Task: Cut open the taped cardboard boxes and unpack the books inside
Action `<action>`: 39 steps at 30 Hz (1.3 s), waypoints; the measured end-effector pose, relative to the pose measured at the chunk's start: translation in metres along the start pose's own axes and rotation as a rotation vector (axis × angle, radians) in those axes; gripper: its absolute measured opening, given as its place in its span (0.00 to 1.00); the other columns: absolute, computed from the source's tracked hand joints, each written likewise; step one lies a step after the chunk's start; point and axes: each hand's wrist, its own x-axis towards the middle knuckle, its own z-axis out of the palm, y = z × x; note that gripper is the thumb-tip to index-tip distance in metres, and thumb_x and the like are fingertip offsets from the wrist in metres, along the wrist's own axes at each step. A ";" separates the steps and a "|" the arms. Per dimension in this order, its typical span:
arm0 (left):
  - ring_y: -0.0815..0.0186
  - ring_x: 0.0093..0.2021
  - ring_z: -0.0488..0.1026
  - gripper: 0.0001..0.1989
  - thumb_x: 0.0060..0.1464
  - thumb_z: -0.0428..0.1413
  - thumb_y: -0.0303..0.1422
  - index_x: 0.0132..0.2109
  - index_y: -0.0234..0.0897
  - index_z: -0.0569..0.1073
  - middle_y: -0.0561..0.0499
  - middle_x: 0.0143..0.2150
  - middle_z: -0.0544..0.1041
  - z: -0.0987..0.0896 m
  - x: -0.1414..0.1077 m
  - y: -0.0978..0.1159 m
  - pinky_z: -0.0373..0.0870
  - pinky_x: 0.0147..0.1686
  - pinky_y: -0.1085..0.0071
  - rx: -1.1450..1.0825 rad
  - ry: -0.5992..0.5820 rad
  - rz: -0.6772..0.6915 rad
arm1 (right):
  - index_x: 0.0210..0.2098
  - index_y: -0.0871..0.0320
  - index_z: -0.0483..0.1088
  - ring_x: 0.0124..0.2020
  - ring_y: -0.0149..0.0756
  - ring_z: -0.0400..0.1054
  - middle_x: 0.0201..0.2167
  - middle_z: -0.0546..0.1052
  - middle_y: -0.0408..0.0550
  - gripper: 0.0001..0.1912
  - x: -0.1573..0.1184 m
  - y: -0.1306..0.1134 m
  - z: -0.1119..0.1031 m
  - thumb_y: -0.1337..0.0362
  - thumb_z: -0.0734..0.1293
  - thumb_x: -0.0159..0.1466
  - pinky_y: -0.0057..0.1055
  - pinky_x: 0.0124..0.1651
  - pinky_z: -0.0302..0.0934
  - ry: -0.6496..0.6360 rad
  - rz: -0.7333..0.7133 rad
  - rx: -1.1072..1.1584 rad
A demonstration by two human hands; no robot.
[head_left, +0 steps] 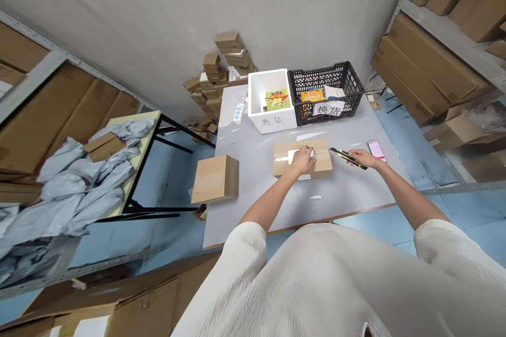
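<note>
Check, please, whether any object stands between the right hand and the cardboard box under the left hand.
Nothing visible stands between the right hand and the box except the cutter this hand holds; the left hand covers part of the box's top.

Hands, left hand and right hand: two
Cutter knife: one
Cardboard boxes on the desk: two, as I see from here
White bin: one
Black crate: one
Phone: one
Power strip: one
Small boxes stacked by the wall: many, I cannot count them exactly
</note>
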 end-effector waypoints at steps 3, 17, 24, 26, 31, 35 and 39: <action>0.48 0.73 0.67 0.25 0.71 0.53 0.34 0.72 0.45 0.68 0.38 0.73 0.68 0.001 0.007 -0.001 0.61 0.73 0.51 0.005 0.068 -0.052 | 0.58 0.54 0.79 0.45 0.44 0.80 0.50 0.86 0.52 0.23 -0.001 -0.006 0.004 0.49 0.61 0.77 0.35 0.46 0.71 0.063 -0.103 -0.170; 0.46 0.86 0.42 0.44 0.69 0.55 0.38 0.84 0.48 0.45 0.38 0.86 0.48 0.000 0.034 -0.019 0.41 0.79 0.34 0.007 -0.063 -0.079 | 0.70 0.51 0.75 0.60 0.54 0.73 0.58 0.81 0.59 0.25 -0.004 -0.010 0.025 0.57 0.63 0.77 0.44 0.62 0.64 0.237 -0.209 -0.719; 0.47 0.86 0.41 0.36 0.74 0.41 0.39 0.84 0.39 0.47 0.37 0.86 0.47 0.004 0.019 -0.014 0.36 0.81 0.38 0.062 -0.010 -0.034 | 0.70 0.47 0.75 0.60 0.53 0.73 0.58 0.81 0.57 0.25 0.001 0.000 0.034 0.55 0.63 0.77 0.43 0.61 0.65 0.275 -0.221 -0.688; 0.47 0.86 0.42 0.36 0.74 0.40 0.39 0.84 0.36 0.49 0.36 0.86 0.49 0.002 0.017 -0.013 0.38 0.81 0.40 0.077 0.006 -0.016 | 0.71 0.47 0.75 0.60 0.53 0.73 0.58 0.81 0.57 0.25 0.002 0.000 0.034 0.55 0.64 0.77 0.43 0.62 0.65 0.270 -0.221 -0.683; 0.46 0.85 0.43 0.36 0.74 0.42 0.38 0.83 0.37 0.50 0.36 0.85 0.52 0.002 0.011 -0.011 0.39 0.80 0.39 0.100 0.050 0.003 | 0.71 0.48 0.75 0.61 0.54 0.72 0.61 0.80 0.58 0.25 0.002 0.000 0.032 0.56 0.63 0.78 0.44 0.62 0.64 0.266 -0.212 -0.695; 0.47 0.85 0.42 0.35 0.75 0.42 0.39 0.84 0.39 0.50 0.36 0.86 0.50 0.006 0.008 -0.010 0.36 0.80 0.39 0.138 0.061 0.001 | 0.71 0.47 0.74 0.64 0.57 0.70 0.63 0.79 0.59 0.25 0.000 0.002 0.027 0.56 0.63 0.78 0.46 0.61 0.62 0.307 -0.213 -0.713; 0.48 0.86 0.42 0.34 0.76 0.41 0.40 0.83 0.39 0.51 0.36 0.85 0.51 0.009 0.007 -0.011 0.35 0.81 0.41 0.147 0.070 0.003 | 0.71 0.49 0.74 0.64 0.59 0.69 0.64 0.79 0.60 0.26 0.000 0.004 0.019 0.58 0.62 0.78 0.49 0.61 0.61 0.339 -0.206 -0.727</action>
